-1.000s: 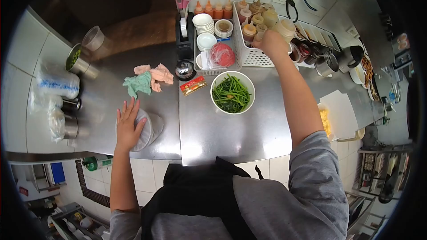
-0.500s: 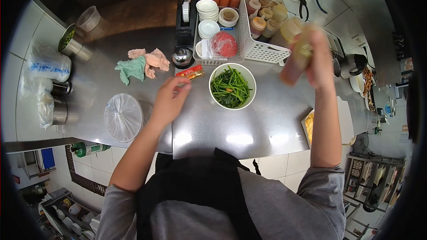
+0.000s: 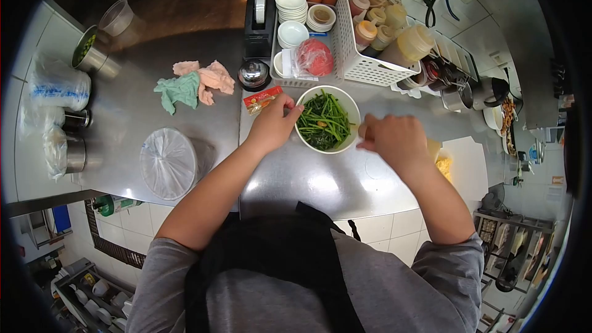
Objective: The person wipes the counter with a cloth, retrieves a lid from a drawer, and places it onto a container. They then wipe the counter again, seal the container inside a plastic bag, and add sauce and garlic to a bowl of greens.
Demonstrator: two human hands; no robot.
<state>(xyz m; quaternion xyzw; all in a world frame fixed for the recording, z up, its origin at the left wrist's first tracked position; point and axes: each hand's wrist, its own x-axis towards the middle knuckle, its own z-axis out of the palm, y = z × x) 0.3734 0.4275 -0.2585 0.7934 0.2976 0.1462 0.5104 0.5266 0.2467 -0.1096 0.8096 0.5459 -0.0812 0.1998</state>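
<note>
A round white bowl (image 3: 356, 131) of cut leafy green vegetables (image 3: 325, 117) stands upright on the steel counter, close in front of me. My left hand (image 3: 275, 124) is at its left side, with fingers curled and the tips at the rim. Just off the right rim is my right hand (image 3: 398, 140), blurred by motion; its fingers are bent and no bottle shows in it. A red and gold packet (image 3: 261, 100) lies beyond my left hand, partly covered by it.
Behind the bowl stand a white basket (image 3: 377, 71) of sauce bottles and a tray (image 3: 285, 81) with small dishes. Crumpled cloths (image 3: 179, 94) and a plastic-covered container (image 3: 168, 163) are at left. An open carton (image 3: 465, 163) with yellow food sits at right.
My right hand has come down and left to the bowl's right side, and the sauce bottle it held is out of it. My left hand has moved right to the bowl's rim.
</note>
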